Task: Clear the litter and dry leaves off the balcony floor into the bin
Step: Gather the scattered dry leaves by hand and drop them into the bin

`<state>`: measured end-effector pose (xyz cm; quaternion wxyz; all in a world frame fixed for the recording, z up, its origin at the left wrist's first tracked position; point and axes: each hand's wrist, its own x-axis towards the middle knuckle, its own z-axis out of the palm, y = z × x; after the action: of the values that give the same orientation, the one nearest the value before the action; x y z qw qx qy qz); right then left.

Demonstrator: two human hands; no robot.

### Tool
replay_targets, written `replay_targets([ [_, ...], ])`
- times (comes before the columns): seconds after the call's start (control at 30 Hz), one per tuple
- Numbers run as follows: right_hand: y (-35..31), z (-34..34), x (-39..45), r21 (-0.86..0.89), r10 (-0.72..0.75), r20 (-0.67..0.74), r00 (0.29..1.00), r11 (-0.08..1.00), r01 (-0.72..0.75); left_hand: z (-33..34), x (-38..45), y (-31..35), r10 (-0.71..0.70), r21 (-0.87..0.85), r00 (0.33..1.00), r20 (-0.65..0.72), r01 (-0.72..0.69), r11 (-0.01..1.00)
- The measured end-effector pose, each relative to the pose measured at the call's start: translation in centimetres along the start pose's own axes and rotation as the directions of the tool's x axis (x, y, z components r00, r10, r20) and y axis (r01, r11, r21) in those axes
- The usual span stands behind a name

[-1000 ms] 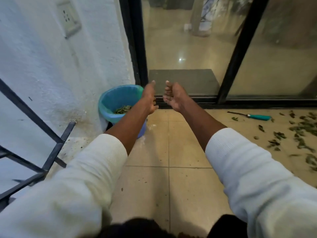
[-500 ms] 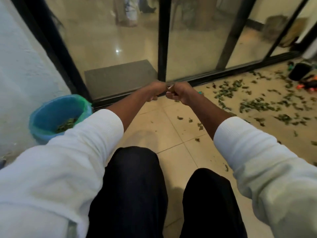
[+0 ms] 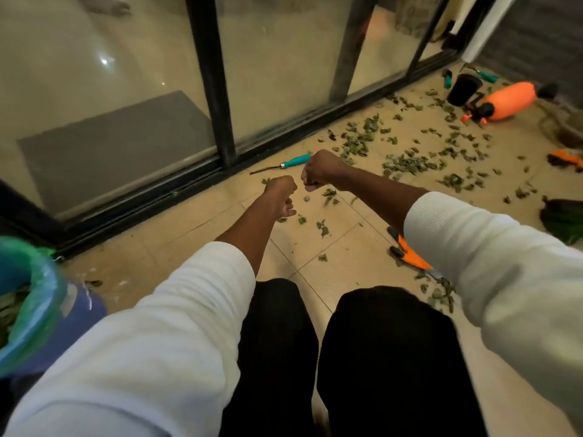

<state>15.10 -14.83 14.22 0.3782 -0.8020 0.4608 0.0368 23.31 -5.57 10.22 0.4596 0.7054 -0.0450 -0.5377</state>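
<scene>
Left hand (image 3: 281, 197) and right hand (image 3: 318, 171) hung fisted, fingers curled, holding nothing visible, over leaves (image 3: 407, 162) scattered rightward; bin (image 3: 47, 298) stood near left. No writing legible.

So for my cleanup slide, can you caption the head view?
Both fists, left hand and right hand, hover over dry leaves scattered beside the lined bin.

Cut off, hidden or blurred

The bin (image 3: 34, 298) is cropped by the left edge; both curled hands hide their palms; an orange tool (image 3: 410, 255) lies half under the right sleeve (image 3: 492, 257).
</scene>
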Motion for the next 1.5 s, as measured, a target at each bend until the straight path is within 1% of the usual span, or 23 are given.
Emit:
replay_targets([
  [0.13, 5.5, 1.8, 0.9, -0.056, 0.002, 0.006, 1.0, 0.998, -0.001, 3.1, 3.4, -1.1, -0.034, 0.051, 0.999, -0.007, 0.034, 0.998],
  [0.23, 11.0, 4.6, 1.7, -0.201, -0.051, 0.01, 0.999, 0.978, 0.052, 5.5, 6.5, -3.0, -0.064, 0.11, 0.998, 0.019, 0.061, 0.992],
  [0.37, 17.8, 10.3, 2.3, -0.315, -0.135, 0.161, 0.978, 0.932, 0.18, 6.9, 10.3, -5.2, -0.14, 0.138, 0.989, 0.051, 0.132, 0.982],
  [0.43, 20.7, 13.4, 2.0, -0.378, -0.189, 0.245, 0.951, 0.884, 0.273, 7.1, 12.0, -6.6, -0.206, 0.144, 0.977, 0.055, 0.197, 0.97],
  [0.5, 22.8, 15.6, 1.3, -0.458, -0.248, 0.254, 0.935, 0.821, 0.342, 7.2, 13.1, -7.7, -0.264, 0.121, 0.961, 0.082, 0.254, 0.96],
  [0.53, 23.8, 16.3, 1.2, -0.517, -0.299, 0.258, 0.919, 0.761, 0.392, 7.3, 13.7, -8.2, -0.287, 0.112, 0.953, 0.102, 0.275, 0.955],
  [0.6, 25.3, 17.0, 1.5, -0.559, -0.361, 0.298, 0.884, 0.685, 0.468, 7.4, 14.6, -8.5, -0.321, 0.111, 0.939, 0.125, 0.308, 0.945],
  [0.63, 25.6, 17.0, 1.5, -0.579, -0.391, 0.299, 0.87, 0.651, 0.491, 7.4, 15.0, -8.5, -0.334, 0.113, 0.934, 0.127, 0.321, 0.94],
  [0.7, 26.2, 17.0, 1.4, -0.624, -0.462, 0.237, 0.855, 0.602, 0.498, 7.5, 15.7, -8.6, -0.347, 0.112, 0.929, 0.133, 0.333, 0.936],
  [0.73, 26.5, 16.9, 1.8, -0.612, -0.509, 0.188, 0.84, 0.607, 0.506, 7.6, 16.1, -8.7, -0.352, 0.101, 0.925, 0.142, 0.34, 0.935],
  [0.77, 26.4, 16.6, 2.2, -0.572, -0.496, 0.121, 0.86, 0.674, 0.469, 7.6, 16.3, -8.7, -0.358, 0.085, 0.921, 0.151, 0.348, 0.933],
  [0.8, 25.8, 16.3, 2.7, -0.496, -0.452, 0.01, 0.892, 0.772, 0.397, 7.5, 16.5, -8.9, -0.369, 0.068, 0.915, 0.163, 0.363, 0.929],
  [0.87, 23.9, 15.2, 4.2, -0.244, -0.321, -0.252, 0.913, 0.934, 0.261, 7.2, 16.8, -9.2, -0.388, 0.026, 0.901, 0.193, 0.39, 0.92],
  [0.9, 22.7, 14.6, 5.0, -0.133, -0.263, -0.36, 0.895, 0.964, 0.229, 7.1, 16.9, -9.3, -0.395, 0.003, 0.892, 0.219, 0.404, 0.915],
  [0.93, 21.3, 14.1, 5.5, -0.045, -0.212, -0.418, 0.883, 0.976, 0.213, 7.0, 17.0, -9.3, -0.405, -0.018, 0.88, 0.247, 0.422, 0.907],
  [0.97, 20.0, 13.7, 5.8, 0.002, -0.195, -0.418, 0.887, 0.976, 0.216, 6.9, 16.8, -9.3, -0.405, -0.039, 0.875, 0.264, 0.429, 0.902],
  [1.03, 18.0, 13.5, 6.3, 0.0, -0.234, -0.317, 0.919, 0.969, 0.247, 6.9, 16.7, -9.4, -0.383, -0.107, 0.889, 0.25, 0.419, 0.902],
  [1.1, 17.0, 13.6, 6.7, 0.033, -0.203, -0.245, 0.948, 0.976, 0.217, 6.8, 16.9, -9.2, -0.369, -0.196, 0.904, 0.217, 0.411, 0.89],
  [1.17, 17.2, 14.0, 7.1, 0.198, -0.076, -0.36, 0.93, 0.968, 0.156, 6.2, 17.5, -9.2, -0.339, -0.265, 0.93, 0.145, 0.366, 0.892],
  [1.23, 18.7, 14.7, 7.7, 0.347, 0.118, -0.482, 0.868, 0.936, 0.065, 4.9, 18.4, -9.0, -0.327, -0.357, 0.943, 0.067, 0.329, 0.874],
  [1.3, 20.4, 16.1, 8.2, 0.406, 0.252, -0.43, 0.867, 0.912, -0.063, 3.6, 18.9, -8.6, -0.317, -0.42, 0.948, 0.011, 0.292, 0.859],
  [1.4, 21.6, 18.4, 9.1, 0.318, 0.277, -0.311, 0.909, 0.932, -0.175, 2.3, 19.3, -8.3, -0.307, -0.438, 0.951, -0.044, 0.258, 0.861],
  [1.5, 20.4, 20.0, 10.4, 0.21, 0.221, -0.316, 0.923, 0.965, -0.159, 1.1, 19.7, -8.2, -0.299, -0.452, 0.95, -0.087, 0.229, 0.862],
])
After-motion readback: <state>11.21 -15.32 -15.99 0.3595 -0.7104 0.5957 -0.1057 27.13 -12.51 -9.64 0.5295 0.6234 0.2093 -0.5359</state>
